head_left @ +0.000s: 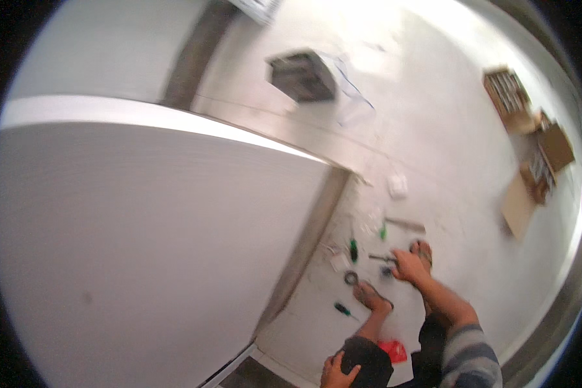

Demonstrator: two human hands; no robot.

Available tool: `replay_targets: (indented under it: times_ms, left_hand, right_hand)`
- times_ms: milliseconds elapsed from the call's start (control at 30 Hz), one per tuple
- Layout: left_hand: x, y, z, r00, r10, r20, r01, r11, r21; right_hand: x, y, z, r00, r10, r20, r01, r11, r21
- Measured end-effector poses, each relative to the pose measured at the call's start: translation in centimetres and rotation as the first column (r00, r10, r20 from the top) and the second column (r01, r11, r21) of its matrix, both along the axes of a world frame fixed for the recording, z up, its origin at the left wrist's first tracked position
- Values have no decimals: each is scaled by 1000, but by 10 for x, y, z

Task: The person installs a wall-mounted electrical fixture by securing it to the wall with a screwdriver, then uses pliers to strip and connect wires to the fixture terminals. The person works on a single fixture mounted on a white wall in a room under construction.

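My right hand [407,266] reaches down to the floor between my feet, its fingers closed on the end of a slim dark tool [380,258]; blur hides its exact kind. Just below that tool lies a small dark blue object [387,272]. My left hand [340,372] rests on my knee with the fingers apart, holding nothing. Left of the tool are a green-and-black-handled screwdriver [354,249], a black ring like a tape roll [350,278] and a white piece [339,262]. A second screwdriver [343,309] lies nearer me. Beyond my right hand are a bright green item [383,231] and a brownish strip [407,226].
A large pale panel or wall [155,239] fills the left side, its edge close to the tools. A white box [398,186] and a dark box [302,76] stand farther off. Open cardboard boxes [516,200] are at right. A red packet [393,351] lies by my legs.
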State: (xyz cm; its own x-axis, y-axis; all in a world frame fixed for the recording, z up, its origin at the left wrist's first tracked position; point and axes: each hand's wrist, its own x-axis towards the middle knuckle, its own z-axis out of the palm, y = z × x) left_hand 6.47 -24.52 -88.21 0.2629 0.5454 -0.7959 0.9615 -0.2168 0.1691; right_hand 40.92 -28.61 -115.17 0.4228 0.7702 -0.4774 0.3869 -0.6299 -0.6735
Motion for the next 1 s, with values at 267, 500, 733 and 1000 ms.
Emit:
replay_targets:
  times_ms: [267,500,733,1000]
  left_hand:
    - [-4,20,44,762,-480,435,429,877,216]
    - [104,143,340,695,-499,518,146,803,577]
    - [88,158,647,466,-706,533,-576,215,788]
    - [77,208,859,530,-835,149,-682,-315,660]
  right_hand:
    - [25,-37,267,905,-39,-423,168,948,271]
    - [63,29,572,931,49,-361,229,691,685]
    - [73,84,782,664,402,-630,483,413,773]
    - [58,67,767,684,478,-551,260,546,796]
